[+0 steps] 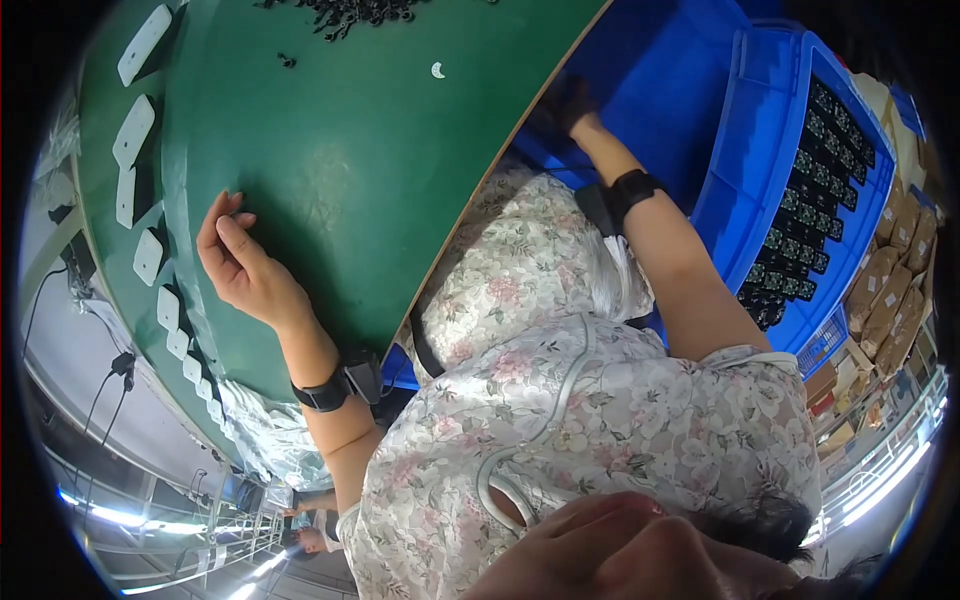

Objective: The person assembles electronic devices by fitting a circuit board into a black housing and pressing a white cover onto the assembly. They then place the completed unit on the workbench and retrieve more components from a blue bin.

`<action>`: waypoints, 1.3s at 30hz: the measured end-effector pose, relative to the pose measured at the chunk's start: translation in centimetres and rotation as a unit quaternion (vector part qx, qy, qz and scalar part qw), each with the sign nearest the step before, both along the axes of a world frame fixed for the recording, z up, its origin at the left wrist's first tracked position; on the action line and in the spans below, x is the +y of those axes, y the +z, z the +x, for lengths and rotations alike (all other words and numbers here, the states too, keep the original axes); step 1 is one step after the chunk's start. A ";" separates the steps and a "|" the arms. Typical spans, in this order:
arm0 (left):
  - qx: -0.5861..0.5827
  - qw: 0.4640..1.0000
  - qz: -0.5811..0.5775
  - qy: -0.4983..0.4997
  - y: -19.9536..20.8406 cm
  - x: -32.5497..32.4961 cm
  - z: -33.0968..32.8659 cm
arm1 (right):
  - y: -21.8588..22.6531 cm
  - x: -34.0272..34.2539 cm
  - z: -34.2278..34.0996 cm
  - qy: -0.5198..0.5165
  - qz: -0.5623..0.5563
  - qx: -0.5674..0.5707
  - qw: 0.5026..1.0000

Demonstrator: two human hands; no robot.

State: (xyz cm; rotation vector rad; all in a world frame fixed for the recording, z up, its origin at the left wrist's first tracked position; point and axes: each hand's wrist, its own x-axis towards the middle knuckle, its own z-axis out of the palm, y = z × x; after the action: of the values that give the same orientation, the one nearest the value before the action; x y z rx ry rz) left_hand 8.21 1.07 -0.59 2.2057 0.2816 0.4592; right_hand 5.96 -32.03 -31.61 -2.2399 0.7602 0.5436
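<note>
My left hand (245,262) is over the left part of the green tabletop (370,190), its fingers loosely bent and the thumb apart from some of them. I see nothing held in it. On the other side of the table's edge, my right hand (568,105) reaches down into the shadow of a blue bin (655,85). Its fingers are too dark to make out, so what it touches is hidden. A small white crescent-shaped piece (438,70) lies on the tabletop. Farther back is a pile of small black parts (350,12), with a few loose black parts (287,61) nearer.
A row of white rounded cases (148,255) runs along the table's left side, near clear plastic wrap (265,430). At right, a blue crate (725,165) holds rows of dark circuit boards (805,215). Brown packages (890,290) are stacked beyond it.
</note>
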 end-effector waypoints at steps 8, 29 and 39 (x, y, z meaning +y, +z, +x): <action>-0.002 1.000 0.002 0.012 0.1 0.5 -0.3 | 1.4 2.5 1.4 -0.093 0.039 0.015 0.995; -0.019 1.000 -0.013 -0.001 0.0 0.4 -0.1 | -5.8 2.3 1.9 -0.150 0.338 -0.138 0.919; -0.020 0.999 -0.026 -0.004 -0.1 0.5 0.0 | 0.2 4.0 3.4 0.221 0.085 -0.175 0.956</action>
State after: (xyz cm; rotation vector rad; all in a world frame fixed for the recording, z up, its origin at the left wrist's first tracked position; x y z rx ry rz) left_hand 8.20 1.53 -0.74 2.1442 0.2595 0.4867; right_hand 9.33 -28.01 -31.44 -2.2599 0.0253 0.3807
